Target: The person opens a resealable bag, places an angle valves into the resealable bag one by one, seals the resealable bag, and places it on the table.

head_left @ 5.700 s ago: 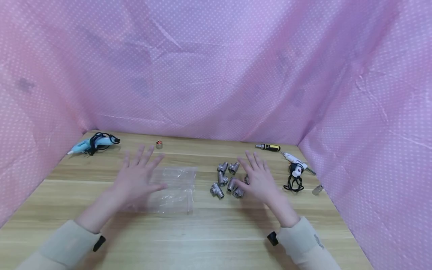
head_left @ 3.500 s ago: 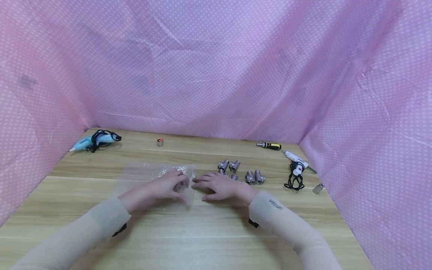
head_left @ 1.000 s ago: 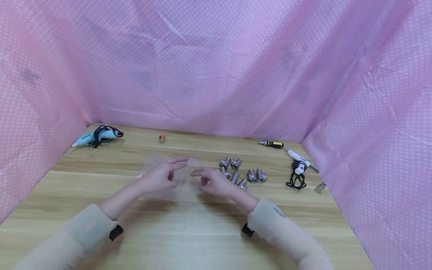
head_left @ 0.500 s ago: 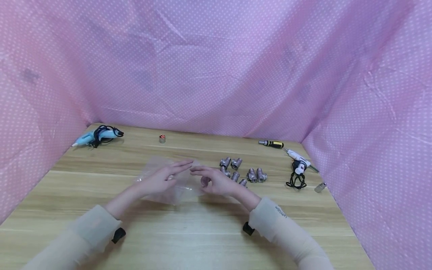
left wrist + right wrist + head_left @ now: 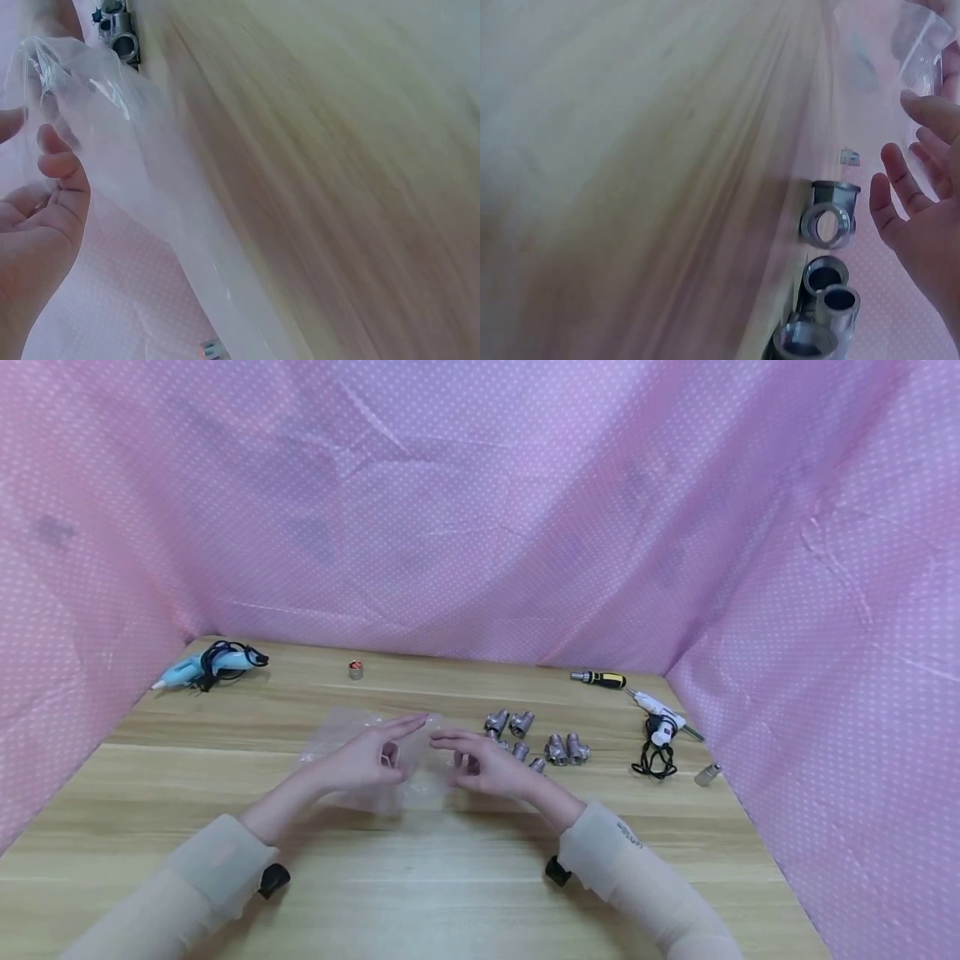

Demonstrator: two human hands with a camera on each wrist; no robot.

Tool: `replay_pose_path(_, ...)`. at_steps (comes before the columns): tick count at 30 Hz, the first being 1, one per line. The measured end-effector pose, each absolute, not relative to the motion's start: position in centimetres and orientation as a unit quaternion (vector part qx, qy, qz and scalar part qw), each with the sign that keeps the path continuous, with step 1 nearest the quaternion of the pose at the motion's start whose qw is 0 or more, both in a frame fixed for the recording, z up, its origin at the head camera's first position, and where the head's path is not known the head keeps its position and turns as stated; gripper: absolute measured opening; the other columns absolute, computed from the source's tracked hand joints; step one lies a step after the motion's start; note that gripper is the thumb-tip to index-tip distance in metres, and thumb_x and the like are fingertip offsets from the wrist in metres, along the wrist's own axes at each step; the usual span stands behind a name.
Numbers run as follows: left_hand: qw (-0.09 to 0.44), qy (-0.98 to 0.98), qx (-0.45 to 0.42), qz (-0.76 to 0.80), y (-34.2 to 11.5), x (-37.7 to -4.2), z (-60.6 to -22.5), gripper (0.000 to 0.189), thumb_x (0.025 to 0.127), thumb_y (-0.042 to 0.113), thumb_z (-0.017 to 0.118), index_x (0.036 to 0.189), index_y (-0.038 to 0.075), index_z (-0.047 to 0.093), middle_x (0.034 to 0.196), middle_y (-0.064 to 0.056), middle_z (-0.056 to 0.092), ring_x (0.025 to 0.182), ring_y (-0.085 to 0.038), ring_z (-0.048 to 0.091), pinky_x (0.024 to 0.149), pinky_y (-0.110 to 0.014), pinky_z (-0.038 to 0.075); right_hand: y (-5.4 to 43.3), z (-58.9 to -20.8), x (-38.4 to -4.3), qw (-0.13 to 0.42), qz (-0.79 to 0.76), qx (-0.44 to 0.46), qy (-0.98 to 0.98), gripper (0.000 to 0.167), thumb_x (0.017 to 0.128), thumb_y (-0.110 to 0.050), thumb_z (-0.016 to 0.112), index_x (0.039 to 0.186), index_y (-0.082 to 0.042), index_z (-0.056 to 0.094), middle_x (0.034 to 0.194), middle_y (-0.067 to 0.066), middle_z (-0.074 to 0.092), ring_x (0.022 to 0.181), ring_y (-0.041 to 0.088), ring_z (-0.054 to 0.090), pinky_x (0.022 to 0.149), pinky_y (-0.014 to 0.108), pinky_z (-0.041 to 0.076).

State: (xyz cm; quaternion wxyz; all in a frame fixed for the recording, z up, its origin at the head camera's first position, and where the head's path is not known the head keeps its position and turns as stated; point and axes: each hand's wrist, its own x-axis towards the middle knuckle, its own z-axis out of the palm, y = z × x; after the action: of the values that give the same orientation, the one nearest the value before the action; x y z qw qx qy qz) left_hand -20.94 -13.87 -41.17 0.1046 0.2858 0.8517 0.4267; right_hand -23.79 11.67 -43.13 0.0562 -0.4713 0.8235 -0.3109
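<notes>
A clear plastic bag (image 5: 425, 787) is raised between my two hands above the middle of the wooden table. My left hand (image 5: 365, 760) grips its left side, thumb below and fingers bent, as the left wrist view shows with the film (image 5: 142, 142) draping from the curled fingers (image 5: 71, 199). My right hand (image 5: 491, 766) pinches the opposite edge near its thumb (image 5: 930, 114), while its other fingers are loosely bent. Several metal pipe tees (image 5: 557, 749) lie just right of and behind the right hand; some are partly hidden by it.
A blue glue gun (image 5: 213, 665) with black cord lies at the back left. A small metal cylinder with a red top (image 5: 356, 670) stands at the back. Right: a yellow-black screwdriver (image 5: 602, 679), a white corded tool (image 5: 657, 714) and a small metal piece (image 5: 707, 774). Pink fabric (image 5: 450, 527) encloses the table.
Both hands were spread apart over the table; they have come together at the bag, which lay flat and is lifted now. Over the last second the hands shifted only slightly.
</notes>
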Motion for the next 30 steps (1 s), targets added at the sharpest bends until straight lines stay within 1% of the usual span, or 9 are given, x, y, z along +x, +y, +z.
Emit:
replay_pose_path(3,0.122,0.848,0.275,0.436,-13.7,-21.1,-41.2,0.091,0.075,0.008,0.070,0.151,0.017,0.021,0.154,-0.010,0.024,0.062,-0.010,0.049,0.053,-0.024,0.048,12.5,-42.8,-23.8,0.044,-0.321,-0.479,0.816,0.056,0.083,-0.010,0.069,0.136,-0.006,0.049,0.145,0.007,0.044,0.100,0.019,0.059,0.086,0.031,0.051)
replay_pose_path(5,0.126,0.850,0.268,0.435,-13.7,-21.2,-41.3,0.092,0.075,0.009,0.070,0.152,0.016,0.020,0.155,-0.011,0.022,0.063,-0.010,0.049,0.054,-0.024,0.048,13.2,-42.6,-23.9,0.027,-0.330,-0.483,0.811,0.054,0.083,-0.008,0.070,0.134,-0.006,0.051,0.144,0.006,0.045,0.112,0.022,0.056,0.092,0.035,0.049)
replay_pose_path(9,0.126,0.853,0.258,0.436,-13.8,-21.4,-41.5,0.093,0.075,0.009,0.072,0.152,0.011,0.019,0.155,-0.015,0.020,0.064,-0.010,0.051,0.054,-0.024,0.048,15.1,-42.2,-23.9,-0.012,-0.317,-0.477,0.820,0.050,0.082,-0.010,0.071,0.130,-0.008,0.055,0.142,0.004,0.048,0.129,0.021,0.044,0.103,0.039,0.042)
replay_pose_path(12,0.132,0.850,0.242,0.448,-14.0,-21.4,-41.6,0.094,0.075,0.008,0.072,0.152,0.011,0.018,0.152,-0.015,0.024,0.064,-0.010,0.050,0.054,-0.023,0.047,16.3,-42.1,-24.0,-0.018,-0.291,-0.467,0.835,0.051,0.082,-0.015,0.073,0.130,-0.010,0.057,0.139,0.004,0.050,0.129,0.021,0.043,0.105,0.043,0.039)
replay_pose_path(16,0.141,0.843,0.225,0.468,-14.2,-21.4,-41.6,0.094,0.076,0.007,0.073,0.152,0.012,0.017,0.149,-0.015,0.026,0.063,-0.010,0.048,0.053,-0.022,0.046,17.2,-42.4,-24.4,0.000,-0.236,-0.462,0.855,0.056,0.079,-0.023,0.075,0.130,-0.011,0.056,0.136,0.008,0.053,0.128,0.027,0.044,0.107,0.049,0.034)
replay_pose_path(20,0.146,0.837,0.216,0.481,-14.2,-21.3,-41.6,0.095,0.076,0.007,0.072,0.152,0.015,0.016,0.151,-0.015,0.021,0.064,-0.010,0.048,0.054,-0.022,0.047,17.6,-43.2,-24.7,0.018,-0.137,-0.473,0.870,0.068,0.075,-0.038,0.076,0.133,-0.014,0.052,0.136,0.009,0.052,0.128,0.030,0.041,0.107,0.051,0.032)
replay_pose_path(22,0.148,0.833,0.213,0.488,-14.2,-21.2,-41.6,0.095,0.076,0.006,0.072,0.152,0.016,0.017,0.151,-0.015,0.020,0.066,-0.010,0.049,0.055,-0.022,0.047,17.6,-43.5,-24.7,0.018,-0.100,-0.478,0.872,0.070,0.073,-0.041,0.077,0.133,-0.015,0.052,0.135,0.007,0.052,0.128,0.030,0.041,0.108,0.050,0.032)
replay_pose_path(27,0.147,0.834,0.210,0.489,-14.2,-21.0,-41.4,0.094,0.076,0.006,0.072,0.152,0.015,0.017,0.150,-0.015,0.021,0.067,-0.010,0.049,0.054,-0.021,0.047,17.3,-43.8,-24.8,-0.005,-0.080,-0.481,0.873,0.057,0.075,-0.034,0.076,0.126,-0.015,0.059,0.127,0.001,0.058,0.125,0.025,0.044,0.110,0.042,0.031)
replay_pose_path(30,0.145,0.837,0.208,0.485,-14.2,-21.0,-41.3,0.094,0.076,0.007,0.072,0.152,0.014,0.017,0.149,-0.014,0.022,0.067,-0.010,0.050,0.055,-0.021,0.047,17.0,-43.8,-24.8,-0.014,-0.081,-0.470,0.879,0.054,0.076,-0.036,0.075,0.124,-0.017,0.061,0.125,-0.001,0.060,0.124,0.023,0.046,0.110,0.040,0.031)
